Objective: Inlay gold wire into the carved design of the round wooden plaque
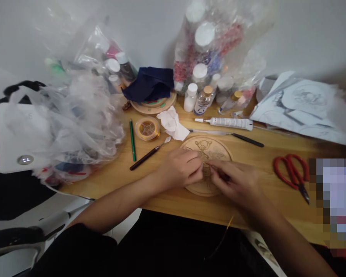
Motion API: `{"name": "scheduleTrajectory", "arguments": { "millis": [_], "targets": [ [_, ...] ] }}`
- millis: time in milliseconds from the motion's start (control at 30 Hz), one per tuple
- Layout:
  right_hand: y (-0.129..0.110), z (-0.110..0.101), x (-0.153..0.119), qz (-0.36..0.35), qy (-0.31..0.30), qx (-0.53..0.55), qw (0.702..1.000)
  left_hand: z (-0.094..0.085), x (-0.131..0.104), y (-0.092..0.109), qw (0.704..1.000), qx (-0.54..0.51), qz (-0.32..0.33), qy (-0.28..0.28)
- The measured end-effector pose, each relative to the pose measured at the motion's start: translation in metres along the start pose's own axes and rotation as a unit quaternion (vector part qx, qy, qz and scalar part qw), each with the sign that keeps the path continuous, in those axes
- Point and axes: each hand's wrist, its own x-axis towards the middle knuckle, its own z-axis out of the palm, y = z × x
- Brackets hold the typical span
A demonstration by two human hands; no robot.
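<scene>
A round wooden disc (192,144) with line drawings and gold-coloured outlines lies on the table in front of me. My left hand (182,169) rests over its left part, fingers curled and pressed together. Over the right part is my right hand (233,179), its thumb and index finger pinched near the disc's middle. The fingertips of both hands almost meet there; whatever is between them is too small to make out. A thin golden strand (229,223) hangs below the table's front edge, under my right forearm.
Red-handled pliers (291,169) lie at the right, a white tube (230,123) and tweezers (248,140) behind the disc. At the left are a green pencil (132,140), dark-handled tool (145,157), wire spool (147,129) and plastic bags (86,115). Bottles (203,100) stand behind.
</scene>
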Motion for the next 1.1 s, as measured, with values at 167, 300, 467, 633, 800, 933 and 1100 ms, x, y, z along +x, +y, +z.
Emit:
{"name": "scheduleTrajectory", "arguments": {
  "millis": [167, 300, 467, 633, 800, 933, 1100],
  "targets": [
    [-0.001, -0.002, -0.001, 0.008, -0.013, 0.025, 1.0, -0.002, 0.0, 0.0, 1.0, -0.02, -0.001, -0.024],
    [-0.001, -0.005, 0.0, 0.004, -0.016, 0.068, 0.998, -0.004, 0.001, 0.0, 0.998, -0.046, -0.013, -0.037],
    [0.0, -0.005, 0.0, 0.013, -0.013, 0.091, 0.996, -0.007, 0.005, -0.001, 0.996, -0.06, 0.004, -0.06],
    [0.002, -0.008, -0.001, 0.047, -0.013, 0.128, 0.991, -0.013, 0.008, -0.008, 0.993, -0.064, 0.006, -0.099],
    [0.005, -0.009, -0.001, 0.114, -0.031, 0.205, 0.972, -0.019, 0.012, -0.014, 0.977, -0.137, -0.026, -0.164],
    [0.006, -0.004, -0.001, 0.065, -0.013, 0.136, 0.988, -0.015, 0.01, -0.014, 0.985, -0.103, -0.011, -0.139],
    [0.005, 0.0, -0.002, 0.032, -0.007, 0.074, 0.997, -0.009, 0.007, -0.014, 0.99, -0.081, 0.015, -0.115]
  ]
}}
